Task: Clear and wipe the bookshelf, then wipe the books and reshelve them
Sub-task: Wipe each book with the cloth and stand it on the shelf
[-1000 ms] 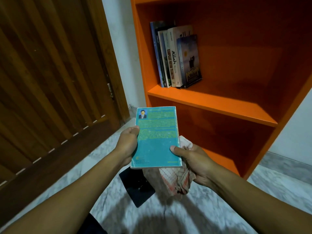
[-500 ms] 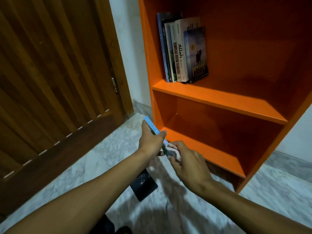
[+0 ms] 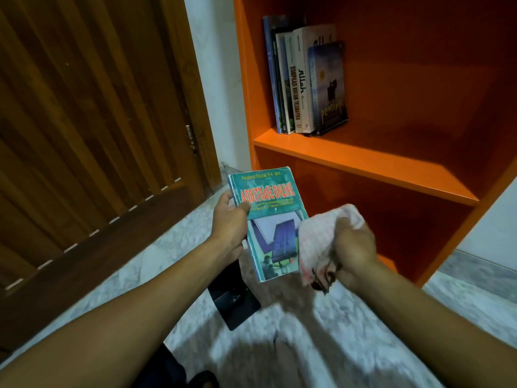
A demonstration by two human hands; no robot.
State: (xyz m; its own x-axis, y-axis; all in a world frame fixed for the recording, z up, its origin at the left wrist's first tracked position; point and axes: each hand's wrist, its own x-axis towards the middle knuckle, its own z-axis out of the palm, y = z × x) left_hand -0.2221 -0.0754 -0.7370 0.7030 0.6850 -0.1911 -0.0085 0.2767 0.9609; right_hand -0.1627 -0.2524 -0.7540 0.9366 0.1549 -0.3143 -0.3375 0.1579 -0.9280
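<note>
**Teal paperback held face up, cloth at its right edge**

The left hand (image 3: 230, 225) grips a teal paperback (image 3: 270, 222) by its left edge, thumb across the front cover and the other fingers hidden behind it. The cover faces the camera and is tilted. Red capitals across it read "ARBITRASE ONLINE"; a line of small pale type above begins "Paustinus Siburian, S.H., M.H.", though the blur makes the spelling uncertain. The subtitle below the red title is too smeared to read. The lower part of the cover carries a blue and white illustration.

The right hand (image 3: 354, 243) is clenched around a bunched pale cloth (image 3: 319, 242) with faint red stripes, and the wad touches the book's right edge.

Behind the hands stands an orange bookshelf (image 3: 363, 161). On its upper visible shelf, pushed against the left wall, is a row of upright books (image 3: 303, 77). One white spine reads "Allah"; the spine beside it reads "KOMPILASI HUKUM TELEMATIKA"; the rightmost book shows a dark blue cover with gold script that cannot be made out. The compartment below shows no books in the part that is visible.

A flat black object (image 3: 233, 301) lies on the marble floor (image 3: 349, 340) under the book. A brown slatted wooden door (image 3: 92, 121) fills the left side.
</note>
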